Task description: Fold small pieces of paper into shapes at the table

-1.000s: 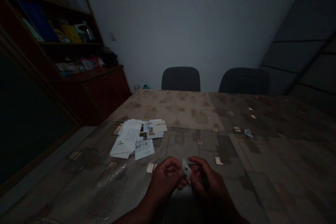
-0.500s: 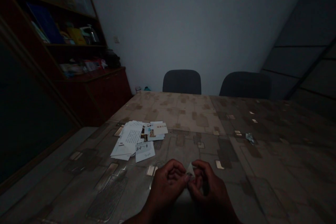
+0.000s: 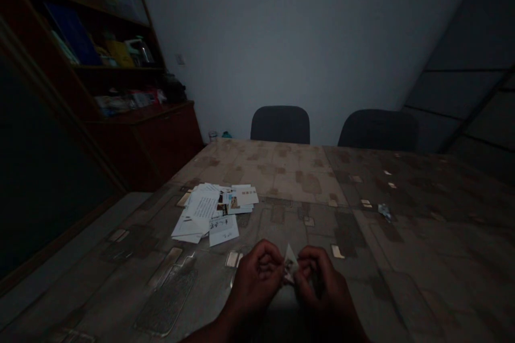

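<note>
In a dim room, my left hand [image 3: 258, 277] and right hand [image 3: 323, 280] are close together at the near side of a patterned bench [image 3: 277, 171]. Each is pinched on one side of a small pale paper piece [image 3: 290, 258], its pointed tip up between them. Ahead to the left lies a loose pile of cards [image 3: 203, 204]; well apart on the right, a small crumpled scrap [image 3: 384, 211]. Uneven pulling by my fingertips could tear or crease the paper; a loose pinch could drop it, and poor light could hide a misaligned edge.
</note>
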The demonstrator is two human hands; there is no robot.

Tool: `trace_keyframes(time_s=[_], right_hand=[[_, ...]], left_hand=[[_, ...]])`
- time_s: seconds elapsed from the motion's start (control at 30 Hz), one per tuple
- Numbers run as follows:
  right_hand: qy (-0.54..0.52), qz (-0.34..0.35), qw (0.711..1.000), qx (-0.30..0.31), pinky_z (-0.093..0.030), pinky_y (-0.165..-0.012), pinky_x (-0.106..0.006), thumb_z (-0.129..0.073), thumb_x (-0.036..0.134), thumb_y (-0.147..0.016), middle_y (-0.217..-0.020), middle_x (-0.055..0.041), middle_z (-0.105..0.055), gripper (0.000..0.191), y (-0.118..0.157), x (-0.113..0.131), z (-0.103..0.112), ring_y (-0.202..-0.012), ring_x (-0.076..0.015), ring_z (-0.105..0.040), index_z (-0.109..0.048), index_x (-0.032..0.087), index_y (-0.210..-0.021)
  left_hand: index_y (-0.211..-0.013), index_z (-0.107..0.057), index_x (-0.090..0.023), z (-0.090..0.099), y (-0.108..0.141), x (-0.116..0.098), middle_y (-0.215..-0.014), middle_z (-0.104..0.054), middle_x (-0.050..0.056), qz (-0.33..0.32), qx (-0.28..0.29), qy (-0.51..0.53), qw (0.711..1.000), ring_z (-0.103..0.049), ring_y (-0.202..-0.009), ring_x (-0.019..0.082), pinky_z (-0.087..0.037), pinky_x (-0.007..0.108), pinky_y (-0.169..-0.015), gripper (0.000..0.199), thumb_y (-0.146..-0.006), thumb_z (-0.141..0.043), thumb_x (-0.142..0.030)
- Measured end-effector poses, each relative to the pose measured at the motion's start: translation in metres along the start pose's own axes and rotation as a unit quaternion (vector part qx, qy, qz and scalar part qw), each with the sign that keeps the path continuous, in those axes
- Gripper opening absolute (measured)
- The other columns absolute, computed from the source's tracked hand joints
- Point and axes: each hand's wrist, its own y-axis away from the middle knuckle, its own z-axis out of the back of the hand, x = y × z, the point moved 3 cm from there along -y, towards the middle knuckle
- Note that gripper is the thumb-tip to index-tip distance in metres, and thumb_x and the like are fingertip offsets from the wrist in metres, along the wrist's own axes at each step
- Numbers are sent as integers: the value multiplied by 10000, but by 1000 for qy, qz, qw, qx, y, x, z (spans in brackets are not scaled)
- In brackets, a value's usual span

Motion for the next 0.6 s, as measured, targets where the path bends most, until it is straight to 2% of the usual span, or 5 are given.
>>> trace_keyframes(time_s=[0.1,0.27,0.5,0.6], right_hand=[[-36,-33,998,33,-445,-584,-237,-549,304,-830,-667,26,-609,119,-2,1,0,-609,-153,-607,-519,211,-899],[-68,-58,991,99,-402,-593,-251,-516,354,-864,-648,19,-601,161,-2,2,-1,-633,-164,-576,-562,206,-820],[-116,-82,981,134,-393,-601,-257,-576,421,-842,-710,-8,-634,275,-3,-7,2,-648,-170,-556,-653,179,-946],[-134,-78,978,138,-389,-606,-256,-602,409,-832,-734,-12,-632,274,-2,-11,2,-659,-165,-544,-658,179,-968]], left_hand=[[-729,-600,-170,2,1,-2,-700,-644,3,-44,25,-53,997,-620,-650,150,-455,211,-591,16,-732,-602,-154],[-848,-733,-160,5,0,-11,-815,-713,54,-85,42,-135,986,-648,-744,188,-463,237,-652,205,-761,-547,-161],[-892,-748,-149,7,-1,-3,-823,-726,66,5,50,-27,998,-651,-735,199,-491,252,-647,210,-742,-644,-251],[-896,-750,-138,9,-2,-4,-854,-731,83,12,62,4,998,-659,-777,218,-501,270,-671,232,-744,-675,-297]])
